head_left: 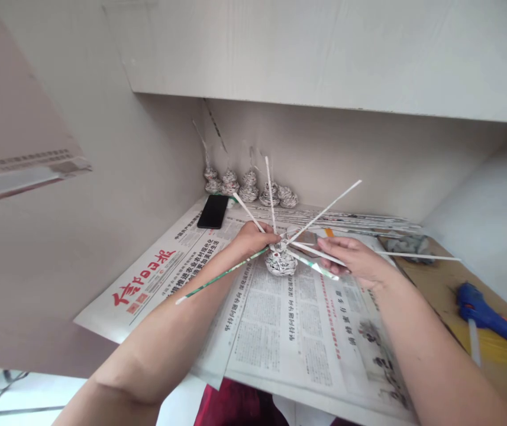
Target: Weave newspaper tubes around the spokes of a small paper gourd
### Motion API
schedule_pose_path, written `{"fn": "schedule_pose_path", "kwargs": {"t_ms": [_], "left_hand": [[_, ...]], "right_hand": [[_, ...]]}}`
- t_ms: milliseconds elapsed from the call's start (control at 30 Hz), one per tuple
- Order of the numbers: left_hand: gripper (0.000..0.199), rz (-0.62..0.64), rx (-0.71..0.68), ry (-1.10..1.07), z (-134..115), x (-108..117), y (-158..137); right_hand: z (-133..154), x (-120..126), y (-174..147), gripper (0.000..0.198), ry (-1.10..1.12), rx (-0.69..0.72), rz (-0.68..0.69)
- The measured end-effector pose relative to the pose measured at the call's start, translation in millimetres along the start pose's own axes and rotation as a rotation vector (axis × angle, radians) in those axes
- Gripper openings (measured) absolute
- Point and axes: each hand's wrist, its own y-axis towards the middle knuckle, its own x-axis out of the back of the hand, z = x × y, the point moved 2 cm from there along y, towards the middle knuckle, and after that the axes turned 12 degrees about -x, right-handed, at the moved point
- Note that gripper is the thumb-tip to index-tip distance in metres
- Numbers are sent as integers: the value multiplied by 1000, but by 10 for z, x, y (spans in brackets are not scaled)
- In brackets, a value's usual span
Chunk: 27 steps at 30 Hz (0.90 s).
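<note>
A small woven paper gourd sits in front of me, its wall coiled from rolled newsprint. Several stiff paper strips fan out from its top, among them a white paper strip slanting up right and a green-and-white one lying over my left forearm. My left hand is closed on the gourd's top, thumb at the strips' base. Right of it, my right hand pinches a white paper strip that runs from the gourd. The left fingertips are partly hidden behind the gourd.
Several finished-looking paper gourds stand along the back wall. Near them lie a black phone and a bundle of long paper rods. Newspaper covers the table. A blue glue gun rests on the right; a shelf panel overhangs the back.
</note>
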Motion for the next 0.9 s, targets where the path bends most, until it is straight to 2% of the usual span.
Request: {"fn": "schedule_pose_path", "kwargs": {"t_ms": [100, 167, 233, 333, 467, 533, 733, 900], "left_hand": [[18, 29, 2, -33, -51, -36, -37], [17, 35, 2, -57, -88, -72, -63], [16, 26, 9, -62, -124, -110, -91], [14, 9, -5, -45, -164, -167, -129], [11, -8, -37, -102, -141, -248, -155], [12, -4, -45, -155, -113, -289, -158], [18, 17, 5, -263, -107, -358, -171], [21, 42, -24, -264, -134, -361, -195]], "right_hand": [[88, 26, -49, 44, 236, 120, 83], [98, 16, -29, 44, 394, 192, 61], [62, -48, 26, 42, 445, 198, 10], [-11, -230, 96, 38, 279, 159, -55], [-54, -435, 83, 33, -67, 247, -283], [-75, -478, 78, 28, -169, 273, -378], [-194, -449, 188, 26, -124, 254, -440], [-196, -454, 194, 22, -119, 296, -499]]}}
